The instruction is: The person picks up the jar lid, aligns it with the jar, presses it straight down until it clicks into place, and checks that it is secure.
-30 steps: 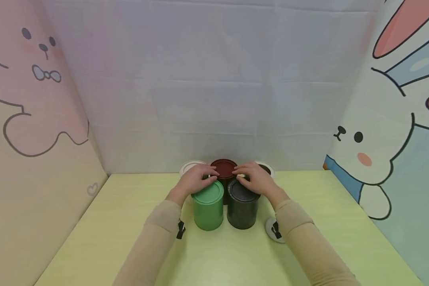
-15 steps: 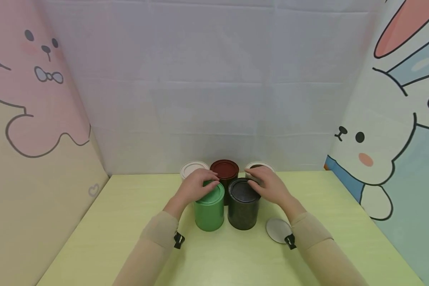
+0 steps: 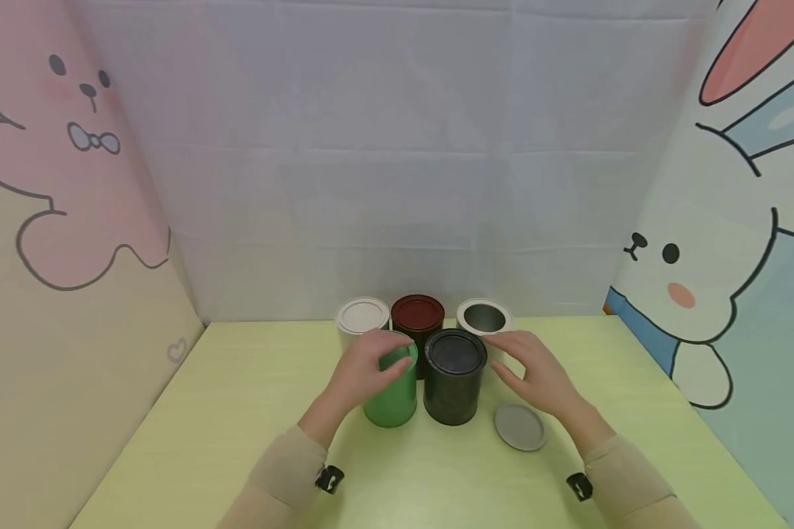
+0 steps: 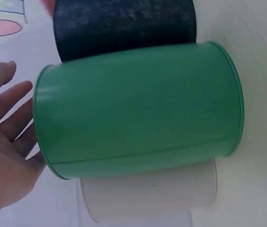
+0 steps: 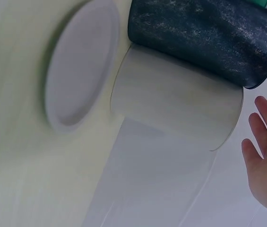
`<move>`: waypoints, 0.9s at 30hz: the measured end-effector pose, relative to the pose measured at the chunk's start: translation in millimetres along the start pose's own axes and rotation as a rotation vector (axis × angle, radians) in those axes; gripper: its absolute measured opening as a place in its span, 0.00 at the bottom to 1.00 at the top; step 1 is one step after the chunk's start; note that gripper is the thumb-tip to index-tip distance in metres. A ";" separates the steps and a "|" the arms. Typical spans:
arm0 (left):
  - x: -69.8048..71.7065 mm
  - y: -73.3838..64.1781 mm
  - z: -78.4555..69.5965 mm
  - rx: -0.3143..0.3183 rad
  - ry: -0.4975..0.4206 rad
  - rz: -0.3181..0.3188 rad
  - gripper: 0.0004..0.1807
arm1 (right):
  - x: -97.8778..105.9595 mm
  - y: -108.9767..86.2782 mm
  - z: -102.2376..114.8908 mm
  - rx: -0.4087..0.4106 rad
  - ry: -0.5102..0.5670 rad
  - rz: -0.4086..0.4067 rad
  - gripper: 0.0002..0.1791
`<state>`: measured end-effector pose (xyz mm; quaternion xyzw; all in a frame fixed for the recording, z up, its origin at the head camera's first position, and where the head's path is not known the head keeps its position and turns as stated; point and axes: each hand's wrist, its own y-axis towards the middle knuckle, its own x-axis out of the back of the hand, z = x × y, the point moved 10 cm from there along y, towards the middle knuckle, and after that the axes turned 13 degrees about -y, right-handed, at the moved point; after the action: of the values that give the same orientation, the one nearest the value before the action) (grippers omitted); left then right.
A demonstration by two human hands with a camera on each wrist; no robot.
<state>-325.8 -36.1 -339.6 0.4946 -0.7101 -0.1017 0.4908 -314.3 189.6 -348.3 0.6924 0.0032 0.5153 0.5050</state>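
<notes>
Several cylindrical cans stand in a tight group at the back of the table. My left hand (image 3: 360, 371) is at the top of the green can (image 3: 393, 404), fingers loosely bent and thumb apart, gripping nothing. To the right of the black can (image 3: 450, 393), my right hand (image 3: 536, 371) hovers with fingers extended and spread from the thumb. Behind these two cans are a dark red can (image 3: 418, 314), a white can (image 3: 362, 314) with its lid on, and a lidless white can (image 5: 176, 94) with a grey inside.
A round grey-white lid (image 3: 519, 427) lies flat on the pale yellow-green table (image 3: 397, 485), in front of the lidless can. A white cloth backdrop (image 3: 384, 184) rises right behind the cans. Side panels (image 3: 681, 250) with cartoon animals flank the table.
My right hand has moved off the black can's top, rightward and toward me, uncovering the lidless can and the loose lid. My left hand has drawn slightly back toward me. The cans stay put.
</notes>
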 end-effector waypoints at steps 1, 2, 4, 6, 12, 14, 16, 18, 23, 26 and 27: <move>-0.1 -1.5 -4.1 -0.016 -0.009 -0.014 0.16 | 1.9 -3.5 0.7 0.000 0.006 -0.001 0.28; -0.1 -3.1 -8.4 -0.032 -0.019 -0.029 0.16 | 3.8 -7.0 1.1 -0.004 0.011 0.000 0.29; 0.6 -6.0 -17.6 -0.070 -0.035 -0.059 0.17 | 7.4 -14.2 1.8 -0.013 0.015 -0.003 0.29; 1.1 -8.8 -26.1 -0.102 -0.039 -0.089 0.17 | 9.9 -21.6 1.6 -0.029 0.020 -0.003 0.30; -4.6 -16.5 -43.4 -0.152 -0.063 -0.135 0.17 | 12.1 -40.7 -0.5 -0.090 0.040 0.010 0.31; -8.0 -19.6 -48.6 -0.175 -0.077 -0.139 0.17 | 12.7 -45.1 1.0 -0.096 0.038 0.008 0.31; -12.1 -23.9 -52.7 -0.197 -0.086 -0.148 0.16 | 13.2 -50.1 3.0 -0.097 0.040 0.004 0.32; -17.1 -28.8 -55.7 -0.220 -0.088 -0.154 0.16 | 13.9 -55.1 4.6 -0.100 0.042 -0.002 0.32; -33.0 -40.4 -59.9 -0.245 -0.085 -0.152 0.15 | 14.2 -63.9 3.9 -0.117 0.046 -0.011 0.32; -46.2 -45.9 -59.1 -0.219 -0.086 -0.125 0.17 | 12.6 -67.7 1.6 -0.130 0.041 -0.001 0.32; -51.3 -47.6 -58.1 -0.199 -0.085 -0.109 0.17 | 12.0 -68.9 0.8 -0.133 0.037 0.003 0.32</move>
<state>-249.3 1.6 -371.2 0.4765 -0.6887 -0.2193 0.5005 -272.6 229.0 -388.1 0.6477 -0.0227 0.5280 0.5488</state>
